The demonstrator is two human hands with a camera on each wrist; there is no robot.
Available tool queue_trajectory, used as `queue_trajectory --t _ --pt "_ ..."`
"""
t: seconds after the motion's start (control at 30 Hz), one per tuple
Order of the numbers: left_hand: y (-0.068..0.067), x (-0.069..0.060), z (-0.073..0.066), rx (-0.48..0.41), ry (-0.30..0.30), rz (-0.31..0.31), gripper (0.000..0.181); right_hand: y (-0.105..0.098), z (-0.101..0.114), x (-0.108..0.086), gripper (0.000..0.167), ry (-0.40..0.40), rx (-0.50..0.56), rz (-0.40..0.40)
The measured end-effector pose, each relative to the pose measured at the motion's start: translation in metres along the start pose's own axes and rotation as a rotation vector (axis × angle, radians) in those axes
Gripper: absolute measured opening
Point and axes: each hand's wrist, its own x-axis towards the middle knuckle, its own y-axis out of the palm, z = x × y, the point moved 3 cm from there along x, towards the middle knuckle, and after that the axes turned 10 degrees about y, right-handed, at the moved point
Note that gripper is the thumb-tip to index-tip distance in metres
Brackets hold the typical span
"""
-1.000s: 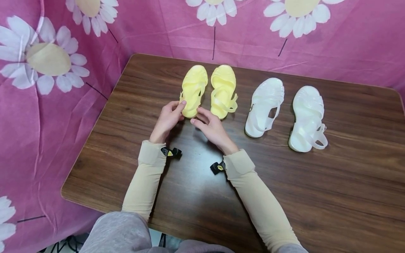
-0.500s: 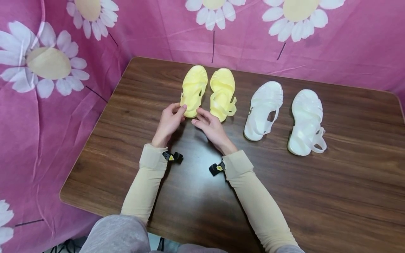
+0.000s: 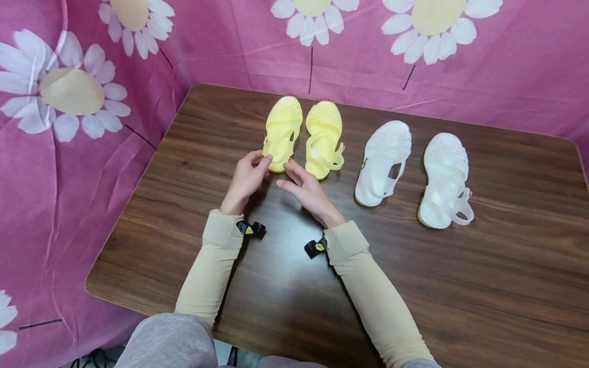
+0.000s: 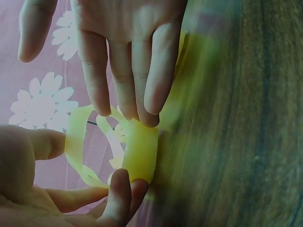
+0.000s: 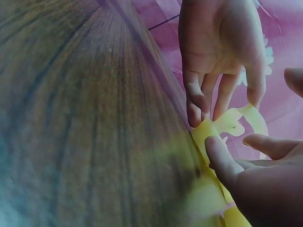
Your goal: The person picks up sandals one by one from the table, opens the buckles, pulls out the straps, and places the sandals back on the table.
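Observation:
In the head view, a pair of yellow jelly sandals stands side by side at the back of the table, toes away from me. My left hand (image 3: 245, 179) holds the heel of the left yellow sandal (image 3: 281, 135), thumb against its strap (image 4: 75, 142) and curled fingers at the heel's side. Straight fingers of my right hand (image 3: 309, 193) touch the other side of that heel, with the right thumb held apart. Just right of it stands the second yellow sandal (image 3: 323, 138), its strap end loose.
Two white jelly sandals stand to the right, the nearer one (image 3: 384, 161) with its strap round the heel, the farther one (image 3: 444, 179) with its strap sticking out. A pink flowered cloth (image 3: 349, 66) hangs behind and left of the wooden table (image 3: 520, 276).
My right thumb has spread slightly away from its fingers. The left hand keeps its hold, and the sandals stay in place apart from a small shift of the head view.

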Motion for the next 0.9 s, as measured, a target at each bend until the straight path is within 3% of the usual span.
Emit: queue_trajectory --t 0.23,0.5,0.8,0.9 --pt "-0.0008 0.002 0.0004 -0.002 0.006 0.023 0.048 -0.0001 0.0021 -0.0021 0.059 0.026 -0.004 -0.03" --pt "-0.0039 0.0022 0.0058 -0.018 -0.034 0.014 0.047 0.0022 0.0019 -0.003 0.055 0.058 -0.045 -0.041" --pt "-0.005 0.0045 0.0075 -0.008 -0.014 -0.003 0.043 -0.0019 0.0042 -0.0066 0.031 -0.046 0.046 0.014" --pt "-0.0068 0.0043 0.0073 0.001 -0.006 -0.021 0.041 -0.0021 0.0062 -0.0086 0.023 -0.059 0.023 0.018"
